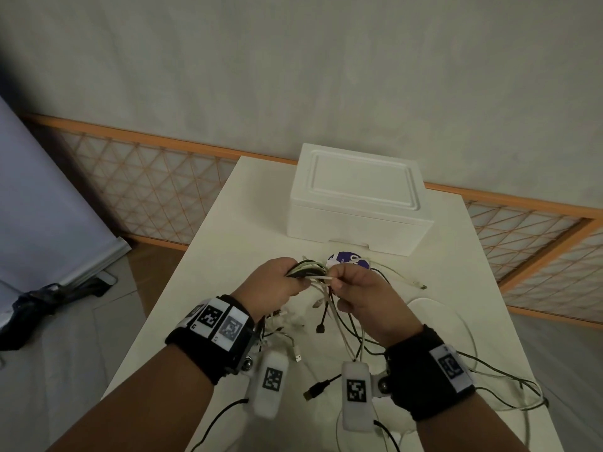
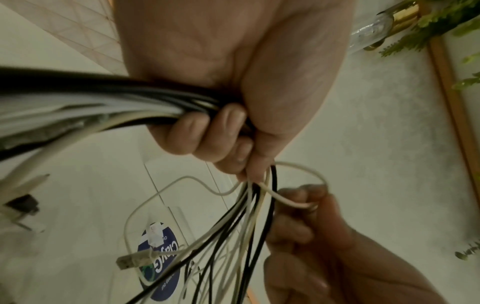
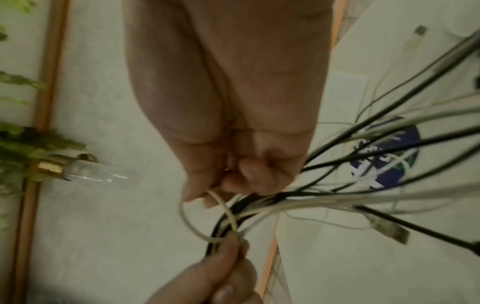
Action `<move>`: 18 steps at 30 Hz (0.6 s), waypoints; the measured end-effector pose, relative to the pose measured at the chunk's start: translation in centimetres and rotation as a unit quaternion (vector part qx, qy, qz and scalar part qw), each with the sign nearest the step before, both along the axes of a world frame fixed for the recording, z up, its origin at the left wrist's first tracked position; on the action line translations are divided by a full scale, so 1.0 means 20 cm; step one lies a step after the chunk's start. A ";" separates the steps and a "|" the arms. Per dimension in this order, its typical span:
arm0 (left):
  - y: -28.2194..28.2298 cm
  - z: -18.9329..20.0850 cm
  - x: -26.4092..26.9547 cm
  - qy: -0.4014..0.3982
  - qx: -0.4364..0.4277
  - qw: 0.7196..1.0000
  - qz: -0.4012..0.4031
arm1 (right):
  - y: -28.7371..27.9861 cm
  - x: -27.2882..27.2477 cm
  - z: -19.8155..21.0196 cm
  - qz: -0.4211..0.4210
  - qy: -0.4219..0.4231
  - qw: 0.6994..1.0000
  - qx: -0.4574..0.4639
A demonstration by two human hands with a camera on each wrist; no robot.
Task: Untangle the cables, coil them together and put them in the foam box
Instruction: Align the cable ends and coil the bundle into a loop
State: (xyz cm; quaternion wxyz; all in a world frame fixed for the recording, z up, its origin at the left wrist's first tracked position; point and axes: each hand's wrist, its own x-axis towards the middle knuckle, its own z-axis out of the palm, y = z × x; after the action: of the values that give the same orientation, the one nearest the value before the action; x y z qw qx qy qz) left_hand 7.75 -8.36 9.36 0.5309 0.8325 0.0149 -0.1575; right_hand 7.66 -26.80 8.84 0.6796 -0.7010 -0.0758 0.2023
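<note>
Matt white foam box (image 1: 357, 203) with faintly grainy skin, smooth plastic-sheathed black and white cables (image 1: 308, 272) before it, metal USB plug (image 1: 316, 389), smooth matt white table (image 1: 208, 256), glossy round sticker (image 1: 347, 261).

closed foam box (image 1: 357, 197) blocking table's (image 1: 208, 256) far end, loose cables (image 1: 489, 380) strewn nearer

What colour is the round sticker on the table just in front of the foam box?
Dark blue-purple with white lettering; the round sticker shows best in the left wrist view.

Bare forearms wear black wristbands (image 1: 208, 340) bearing white square-coded tags (image 1: 452, 368) and white camera pods (image 1: 356, 395).
</note>
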 end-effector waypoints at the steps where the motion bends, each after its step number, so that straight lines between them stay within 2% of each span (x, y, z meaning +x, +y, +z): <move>1: 0.00 0.00 0.00 -0.004 0.001 1.000 -0.003 | -0.01 -0.01 0.00 0.010 0.018 0.998 0.052; 2: -0.01 0.00 0.01 -0.013 0.014 1.000 -0.009 | -0.01 -0.03 0.01 0.019 0.035 0.997 0.072; 3: -0.01 0.00 0.01 -0.026 0.037 0.999 -0.017 | -0.01 -0.03 0.02 0.028 0.038 0.997 0.055; 4: -0.02 0.00 0.00 -0.039 0.065 0.997 -0.028 | 0.00 -0.04 0.04 0.043 0.016 0.999 -0.015; 5: -0.03 0.00 0.00 -0.049 0.091 0.994 -0.040 | 0.01 -0.03 0.06 0.067 -0.033 0.989 -0.131; 6: -0.04 -0.01 -0.01 -0.058 0.110 0.991 -0.051 | 0.02 -0.03 0.07 0.092 -0.098 0.954 -0.268; 7: -0.05 -0.02 -0.02 -0.064 0.122 0.989 -0.059 | 0.03 -0.02 0.07 0.114 -0.162 0.906 -0.374; 8: -0.05 -0.02 -0.03 -0.069 0.126 0.988 -0.062 | 0.04 -0.01 0.08 0.129 -0.207 0.874 -0.420; 9: -0.04 -0.03 -0.03 -0.072 0.128 0.987 -0.060 | 0.05 -0.02 0.09 0.140 -0.218 0.875 -0.409; 10: -0.02 -0.04 -0.02 -0.069 0.131 0.988 -0.051 | 0.05 -0.02 0.10 0.146 -0.206 0.902 -0.351; 12: 0.03 -0.05 0.01 -0.049 0.122 0.991 -0.018 | 0.01 -0.04 0.11 0.126 -0.145 0.967 -0.165; 14: 0.08 -0.06 0.03 -0.038 0.112 0.993 -0.003 | -0.05 -0.05 0.12 0.100 -0.065 0.993 -0.020; 15: 0.09 -0.06 0.02 -0.047 0.122 0.991 -0.012 | -0.06 -0.06 0.12 0.104 -0.034 0.994 -0.016; 16: 0.07 -0.06 0.01 -0.062 0.135 0.989 -0.027 | -0.05 -0.07 0.14 0.117 -0.016 0.991 -0.068; 17: 0.05 -0.07 -0.01 -0.079 0.143 0.986 -0.042 | -0.04 -0.07 0.14 0.146 -0.020 0.976 -0.162; 18: 0.02 -0.07 -0.03 -0.096 0.147 0.983 -0.057 | -0.01 -0.07 0.15 0.185 -0.040 0.946 -0.265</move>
State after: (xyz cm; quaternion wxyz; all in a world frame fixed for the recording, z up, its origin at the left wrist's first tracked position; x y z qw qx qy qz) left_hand 7.24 -7.89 8.02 0.3922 0.9121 -0.0604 -0.1033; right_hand 6.29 -27.03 11.88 0.4169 -0.8369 -0.1745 0.3089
